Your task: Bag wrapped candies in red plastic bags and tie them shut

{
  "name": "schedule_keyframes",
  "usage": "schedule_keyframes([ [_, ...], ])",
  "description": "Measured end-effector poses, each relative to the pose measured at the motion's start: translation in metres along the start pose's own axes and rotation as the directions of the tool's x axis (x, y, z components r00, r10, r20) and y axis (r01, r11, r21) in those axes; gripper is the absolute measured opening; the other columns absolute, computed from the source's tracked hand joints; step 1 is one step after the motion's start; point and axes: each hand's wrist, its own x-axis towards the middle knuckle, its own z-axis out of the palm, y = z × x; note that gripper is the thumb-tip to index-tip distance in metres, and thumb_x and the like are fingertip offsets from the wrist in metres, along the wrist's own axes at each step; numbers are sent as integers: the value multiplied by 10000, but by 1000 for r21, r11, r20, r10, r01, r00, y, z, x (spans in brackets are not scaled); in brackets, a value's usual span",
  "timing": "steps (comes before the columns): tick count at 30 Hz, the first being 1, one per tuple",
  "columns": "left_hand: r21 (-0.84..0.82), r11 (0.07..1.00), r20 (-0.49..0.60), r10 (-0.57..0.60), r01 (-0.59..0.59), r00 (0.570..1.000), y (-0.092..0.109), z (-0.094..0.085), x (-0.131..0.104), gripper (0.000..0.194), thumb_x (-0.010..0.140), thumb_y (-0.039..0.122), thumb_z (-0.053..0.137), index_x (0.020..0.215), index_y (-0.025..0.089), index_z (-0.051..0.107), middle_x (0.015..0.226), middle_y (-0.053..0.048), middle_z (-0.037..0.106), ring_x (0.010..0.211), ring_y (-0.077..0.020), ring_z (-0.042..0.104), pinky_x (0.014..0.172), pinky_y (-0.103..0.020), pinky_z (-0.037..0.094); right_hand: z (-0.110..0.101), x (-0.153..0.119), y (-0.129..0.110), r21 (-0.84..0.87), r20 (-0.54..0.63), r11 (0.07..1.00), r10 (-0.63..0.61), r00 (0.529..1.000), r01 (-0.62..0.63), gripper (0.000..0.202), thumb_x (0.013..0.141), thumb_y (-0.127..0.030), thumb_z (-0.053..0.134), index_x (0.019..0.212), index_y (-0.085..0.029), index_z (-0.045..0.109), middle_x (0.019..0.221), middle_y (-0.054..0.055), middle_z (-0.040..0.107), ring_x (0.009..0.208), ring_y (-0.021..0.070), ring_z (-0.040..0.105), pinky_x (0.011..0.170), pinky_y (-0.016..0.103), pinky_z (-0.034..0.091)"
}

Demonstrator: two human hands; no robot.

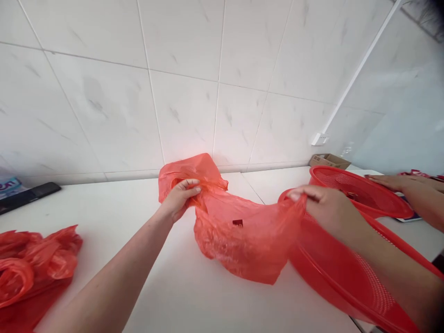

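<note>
A thin red plastic bag [243,240] hangs stretched between my two hands, just above the white table. My left hand [183,196] pinches its gathered upper left part, where a loose flap folds back toward the wall. At the opposite corner my right hand [322,203] grips the bag between thumb and fingers. Inside or behind the film, a small dark red piece [237,223] shows; I cannot tell what it is. Under my right forearm lies a large red plastic basket [333,263] with perforated sides, partly hidden by the arm and the bag.
Another red basket [322,172] stands farther right, with another person's hand [385,181] at its rim. More red plastic bags [45,263] lie crumpled at left, near a black phone-like object [31,195]. A cardboard box [329,160] sits by the tiled wall [187,115].
</note>
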Motion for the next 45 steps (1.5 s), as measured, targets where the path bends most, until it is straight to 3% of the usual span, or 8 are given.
schedule_keyframes([
  [6,341,898,38,281,-277,959,70,31,-19,351,696,152,733,1033,171,635,848,-40,701,716,-167,652,605,-237,483,-4,17,-31,775,24,621,160,987,-120,400,862,-493,489,1142,-214,550,985,132,667,1041,235,605,796,343,506],
  [12,837,411,205,375,-361,904,90,56,-59,253,766,89,556,890,248,709,594,53,583,410,-68,424,379,-175,258,50,-4,-49,931,24,359,117,993,-65,305,854,-478,476,924,-202,586,416,-99,335,380,72,324,518,247,449],
  [18,703,591,283,277,-395,918,83,93,-73,307,786,156,539,1061,282,593,846,18,613,630,-108,579,473,-189,428,96,-14,-69,774,335,618,-214,918,-138,579,667,-159,618,1198,-314,445,584,-105,484,501,89,452,501,213,373],
  [22,466,759,385,289,-454,877,73,102,-75,344,791,214,593,1129,258,546,980,-26,608,814,-154,623,668,-283,537,119,-12,-67,647,404,756,-230,885,-99,51,695,-170,548,702,-218,532,574,-57,441,506,90,401,472,229,308],
  [26,707,553,133,509,-441,851,55,81,-73,301,790,316,636,1082,269,583,1121,-31,606,1011,-210,587,850,-357,498,127,0,-55,701,400,695,-194,896,-162,152,789,-260,495,651,-203,466,567,-53,395,492,79,335,468,232,272],
  [34,776,528,198,314,-345,928,-1,65,-56,303,875,207,492,1164,275,555,832,5,677,789,-166,632,726,-306,499,116,9,-54,824,397,530,-291,870,-198,301,738,-333,656,992,-228,532,587,-77,457,474,65,353,457,208,295],
  [41,815,-47,455,670,-578,587,-17,74,-60,515,788,109,577,1261,252,432,1133,-87,549,1015,-218,539,821,-379,466,122,13,-52,741,363,621,-52,931,-254,215,759,-358,578,665,-190,483,495,-79,345,450,69,307,436,222,256],
  [45,749,-172,597,593,-640,539,-16,75,-59,289,831,119,566,1084,256,577,1019,-53,598,912,-191,550,802,-364,442,125,15,-44,736,371,645,-129,920,-207,89,747,-195,489,658,-189,483,530,-68,382,465,66,328,443,213,258],
])
